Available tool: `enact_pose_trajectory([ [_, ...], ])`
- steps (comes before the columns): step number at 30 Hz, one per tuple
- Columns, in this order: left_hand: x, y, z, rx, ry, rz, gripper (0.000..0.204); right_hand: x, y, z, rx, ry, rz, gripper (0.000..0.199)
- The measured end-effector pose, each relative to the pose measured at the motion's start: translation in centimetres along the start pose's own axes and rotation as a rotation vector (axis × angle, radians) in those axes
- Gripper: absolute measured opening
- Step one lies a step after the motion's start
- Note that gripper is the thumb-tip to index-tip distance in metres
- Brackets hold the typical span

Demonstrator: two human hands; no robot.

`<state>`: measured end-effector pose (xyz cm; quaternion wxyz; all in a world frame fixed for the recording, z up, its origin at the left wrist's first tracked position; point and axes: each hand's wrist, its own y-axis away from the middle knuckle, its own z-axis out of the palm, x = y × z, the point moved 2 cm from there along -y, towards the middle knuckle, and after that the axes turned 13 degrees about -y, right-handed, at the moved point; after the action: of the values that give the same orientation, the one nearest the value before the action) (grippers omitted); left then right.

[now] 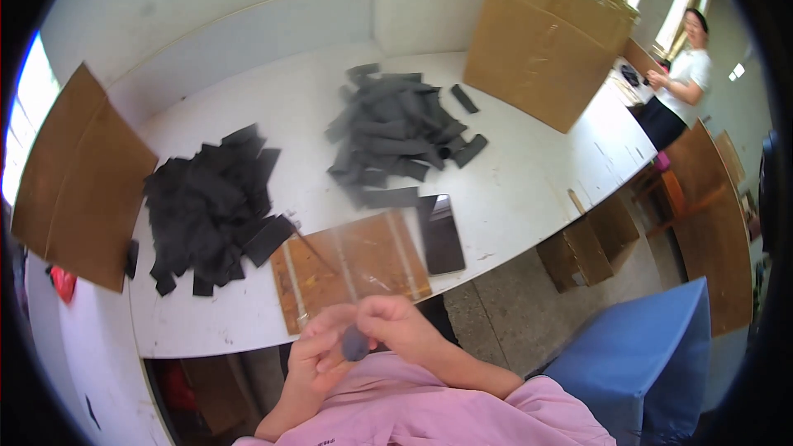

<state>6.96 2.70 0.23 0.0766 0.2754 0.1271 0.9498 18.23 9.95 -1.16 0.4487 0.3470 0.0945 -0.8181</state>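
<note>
Close to my body, my left hand [320, 350] and my right hand [398, 327] meet, both with bent fingers closed around a small dark grey fabric-like piece [355, 343]. Its rounded end shows between them; the rest is covered by fingers. Just beyond my hands lies a brown wooden board [376, 252] with pale strips across it, at the table's near edge. A thin dark stick-like tool [315, 249] rests over the board's left part. Flat black strips [206, 206] form a heap to the left. Dark grey strips or tubes [401, 124] make another heap farther back.
A dark smartphone [443, 235] lies right of the board on the white table [512, 173]. A large cardboard box [549, 37] stands at the back right, a cardboard sheet [78, 186] at the left. An open carton [591, 248] and blue chair [636, 355] are right. Another person [681, 87] stands far right.
</note>
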Motion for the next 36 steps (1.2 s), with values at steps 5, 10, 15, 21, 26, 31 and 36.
enact_pose_trajectory([
  [5, -0.1, 0.7, -0.7, -0.099, -0.101, -0.082, 0.053, 1.7, -0.5, -1.6, 0.058, -0.094, 0.106, 0.017],
  [10, -0.1, 0.8, -1.3, -0.172, -0.125, -0.127, 0.058, 3.5, -1.6, -3.0, -0.003, -0.167, 0.209, 0.023],
  [15, 4.6, -0.6, 0.4, -0.241, -0.108, 0.115, 0.054, -3.0, -4.8, 2.9, 0.020, 0.231, -0.059, 0.016],
  [21, 9.2, -4.8, 1.9, -0.201, 0.188, 0.219, 0.039, -7.2, -10.6, 4.6, -0.058, 0.267, -0.161, 0.019],
  [26, 6.9, -6.4, -2.7, -0.095, 0.223, 0.089, 0.027, -3.0, -11.0, 0.2, -0.020, -0.003, 0.093, 0.023],
  [31, 6.7, -6.3, -2.3, -0.011, 0.198, 0.086, 0.028, -3.7, -11.6, -0.1, -0.066, 0.085, 0.111, 0.021],
  [36, 7.7, -4.0, 1.6, 0.122, -0.574, 0.438, 0.038, -5.7, -12.0, 2.4, -0.210, 0.242, 0.017, 0.019],
])
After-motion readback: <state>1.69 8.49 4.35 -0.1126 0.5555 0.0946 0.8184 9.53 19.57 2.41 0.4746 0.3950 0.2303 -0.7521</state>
